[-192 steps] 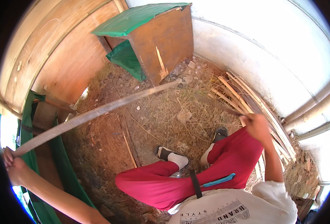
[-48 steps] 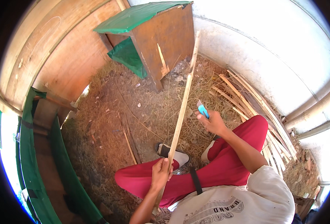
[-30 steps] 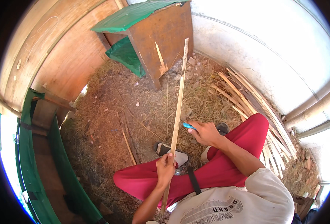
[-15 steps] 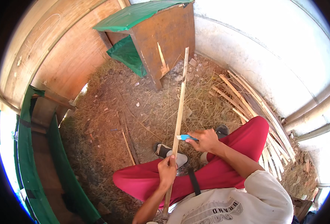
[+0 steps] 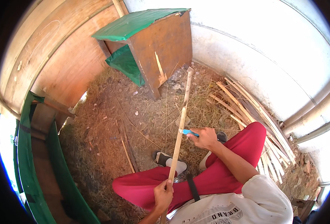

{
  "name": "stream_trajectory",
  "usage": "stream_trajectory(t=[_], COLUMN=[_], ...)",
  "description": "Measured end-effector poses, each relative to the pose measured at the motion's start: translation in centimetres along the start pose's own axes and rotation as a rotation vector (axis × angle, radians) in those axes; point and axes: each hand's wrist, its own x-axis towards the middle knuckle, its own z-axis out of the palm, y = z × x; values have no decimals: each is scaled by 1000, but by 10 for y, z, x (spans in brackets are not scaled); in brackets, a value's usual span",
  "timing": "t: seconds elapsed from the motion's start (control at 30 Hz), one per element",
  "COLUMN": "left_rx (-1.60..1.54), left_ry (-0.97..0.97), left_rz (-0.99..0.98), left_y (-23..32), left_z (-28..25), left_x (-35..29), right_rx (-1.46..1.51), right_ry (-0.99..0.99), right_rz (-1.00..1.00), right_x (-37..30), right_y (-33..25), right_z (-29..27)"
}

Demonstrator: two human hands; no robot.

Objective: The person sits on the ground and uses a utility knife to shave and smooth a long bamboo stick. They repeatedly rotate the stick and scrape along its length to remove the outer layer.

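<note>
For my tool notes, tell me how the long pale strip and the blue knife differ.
The pale strip is long; the blue knife is far shorter. The pale strip runs forward, while the blue knife points leftward at it. The left hand holds the pale strip; the right hand holds the blue knife. Both are slender.

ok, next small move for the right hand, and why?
Probably a short, light stroke along the pale strip with the blue cutter, stopping well short of the left hand. The right hand already has the blade at the strip, the left grips it lower down, and the stretch between looks unobstructed.
</note>
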Motion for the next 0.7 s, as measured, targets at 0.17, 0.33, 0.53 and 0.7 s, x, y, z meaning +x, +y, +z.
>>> stream_trajectory(t=[0.17,0.33,0.53,0.7], left_rx=[11,-56,-51,211], left_ry=[3,24,10,80], left_rz=[-38,-21,-27,190], left_y=[-17,-29,-37,-56], left_z=[-6,-16,-20,-23], left_x=[-13,-38,-44,-45], right_rx=[7,-1,-25,-20], right_ry=[-25,-15,26,-97], right_rz=[171,178,139,267], right_x=[8,17,12,17], right_y=[0,10,17,20], right_z=[-4,1,15,6])
